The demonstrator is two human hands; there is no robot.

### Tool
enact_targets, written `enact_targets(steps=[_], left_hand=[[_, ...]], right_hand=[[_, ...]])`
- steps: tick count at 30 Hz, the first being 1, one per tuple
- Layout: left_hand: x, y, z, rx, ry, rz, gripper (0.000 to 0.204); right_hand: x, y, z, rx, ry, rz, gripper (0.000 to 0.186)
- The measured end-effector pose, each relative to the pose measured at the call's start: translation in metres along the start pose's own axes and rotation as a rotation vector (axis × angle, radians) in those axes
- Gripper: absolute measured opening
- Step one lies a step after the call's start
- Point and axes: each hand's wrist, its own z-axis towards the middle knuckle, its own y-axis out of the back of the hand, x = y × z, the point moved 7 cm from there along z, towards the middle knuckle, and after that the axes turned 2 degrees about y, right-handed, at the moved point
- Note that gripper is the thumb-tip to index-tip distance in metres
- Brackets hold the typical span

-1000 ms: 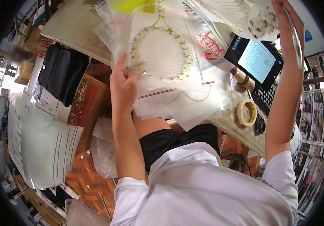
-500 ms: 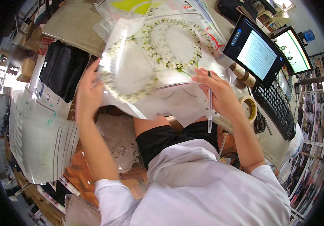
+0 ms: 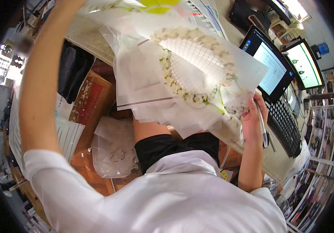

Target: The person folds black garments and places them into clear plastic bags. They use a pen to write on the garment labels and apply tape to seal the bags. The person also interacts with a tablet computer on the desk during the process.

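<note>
Right fingers (image 3: 263,108) hold a flowered sheet (image 3: 200,58); clear bag (image 3: 112,149) below, contents unclear.

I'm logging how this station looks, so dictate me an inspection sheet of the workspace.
Surface: pale table, largely covered by translucent sheets.
Job items: white flower ring, partly blurred, among the sheets; pen.
Clutter: black folded fabric, cardboard box and plastic bag at left.
Hands: right hand holds the pen beside the sheets; left hand beyond the picture's upper edge, forearm visible.
Cables: too unclear to tell.
Surroundings: tablet, keyboard, monitor and shelving at right.
</note>
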Motion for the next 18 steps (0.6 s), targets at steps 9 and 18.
enact_targets(steps=[9, 18], left_hand=[[-0.135, -0.083, -0.036, 0.110, -0.016, -0.834, 0.042], [-0.187, -0.092, -0.180, -0.174, -0.091, -0.712, 0.052]], right_hand=[[-0.005, 0.010, -0.007, 0.032, 0.040, 0.256, 0.029], [0.054, 0.016, 0.009, -0.015, 0.368, 0.117, 0.036]])
